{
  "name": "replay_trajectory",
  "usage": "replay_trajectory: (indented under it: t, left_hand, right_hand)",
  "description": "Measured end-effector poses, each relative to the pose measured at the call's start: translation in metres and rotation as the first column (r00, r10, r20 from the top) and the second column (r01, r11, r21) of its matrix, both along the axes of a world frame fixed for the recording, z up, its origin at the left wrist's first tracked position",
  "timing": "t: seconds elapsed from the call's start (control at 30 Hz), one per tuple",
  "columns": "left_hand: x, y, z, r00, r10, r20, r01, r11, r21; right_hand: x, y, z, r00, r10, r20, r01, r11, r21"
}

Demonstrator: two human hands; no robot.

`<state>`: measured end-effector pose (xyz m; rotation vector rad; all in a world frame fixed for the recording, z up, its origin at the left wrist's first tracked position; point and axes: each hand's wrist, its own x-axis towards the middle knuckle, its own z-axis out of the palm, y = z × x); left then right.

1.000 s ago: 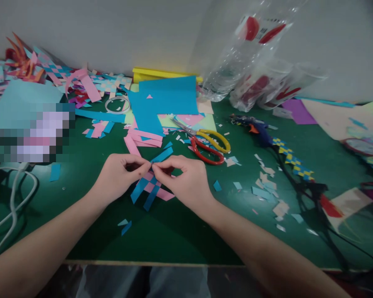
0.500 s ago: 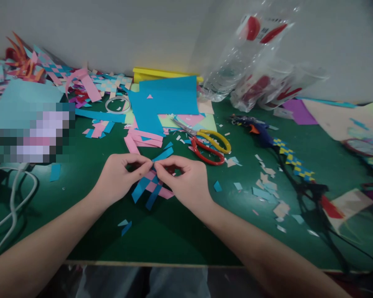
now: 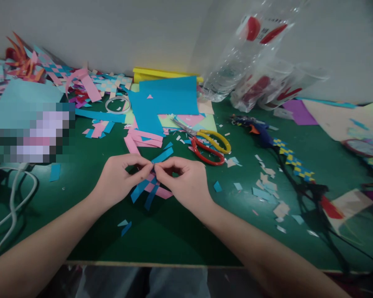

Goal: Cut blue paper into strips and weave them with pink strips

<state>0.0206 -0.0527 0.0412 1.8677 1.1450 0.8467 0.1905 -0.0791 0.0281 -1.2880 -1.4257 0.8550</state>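
Woven paper strips [image 3: 151,187], midway along the table [image 3: 174,244], are pinched by left hand [image 3: 119,178] and right hand [image 3: 188,178], fingertips closed; likely light, pliable, tear-prone, best held at crossings

Before me, pink and blue check the weave [image 3: 151,180]; on my green counter [image 3: 112,244], the scissors [image 3: 207,145] have one red handle, one yellow.

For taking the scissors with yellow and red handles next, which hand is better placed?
Probably the right hand: the scissors lie just beyond it, handles nearest; the left hand is farther.
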Motion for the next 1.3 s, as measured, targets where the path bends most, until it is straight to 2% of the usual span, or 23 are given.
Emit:
replay_trajectory:
  t: [0.43, 0.63, 1.0, 1.3]
  left_hand:
    - [0.0009, 0.0038, -0.0013, 0.998, -0.002, 0.064, 0.007, 0.997, -0.078]
    - [0.0, 0.0043, -0.0009, 0.997, 0.005, 0.073, 0.003, 0.994, -0.111]
    - [-0.001, 0.0048, 0.0002, 0.997, 0.021, 0.069, -0.011, 0.989, -0.149]
    - [-0.0019, 0.0033, -0.0001, 0.999, 0.016, 0.052, -0.01, 0.992, -0.127]
  right_hand:
    - [0.0005, 0.0026, 0.0015, 0.973, 0.023, -0.231, -0.047, 0.994, -0.101]
    - [0.0008, 0.0039, -0.0005, 0.96, 0.028, -0.279, -0.065, 0.99, -0.125]
    - [0.0033, 0.0081, -0.0012, 0.953, 0.098, -0.287, -0.132, 0.986, -0.103]
    - [0.002, 0.0016, 0.0005, 0.993, 0.078, -0.093, -0.083, 0.995, -0.054]
